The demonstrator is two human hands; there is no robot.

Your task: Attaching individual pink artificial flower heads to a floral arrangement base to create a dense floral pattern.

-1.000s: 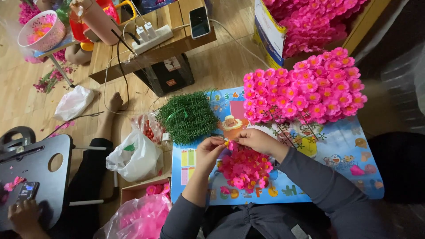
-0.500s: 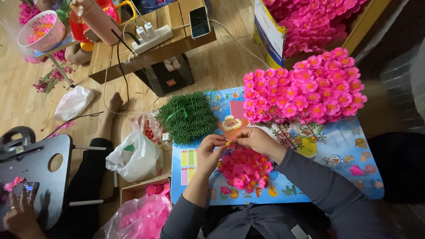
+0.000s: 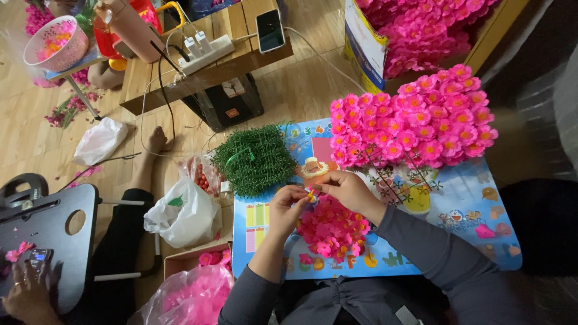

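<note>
Both hands meet over a small blue children's table (image 3: 457, 241). My left hand (image 3: 288, 207) and my right hand (image 3: 343, 188) pinch one small pink artificial flower with a yellow centre (image 3: 311, 195) between their fingertips. Just below them lies a heap of loose pink flower heads (image 3: 333, 229). A large bunch of finished pink flowers on stems (image 3: 415, 123) rests on the table's right side. A clump of green plastic stems (image 3: 255, 159) sits at the table's left corner.
A white plastic bag (image 3: 183, 212) and a pink bag of petals (image 3: 189, 298) lie left of the table. Another person's leg (image 3: 135, 198) and hand (image 3: 27, 295) are by a dark lap table (image 3: 54, 241). A wooden bench (image 3: 208, 60) holds a phone (image 3: 270, 30) and power strip (image 3: 208, 51).
My hands stay together over the flower heap, shifting slightly while working the small flower. The other person's hand at lower left has moved a little.
</note>
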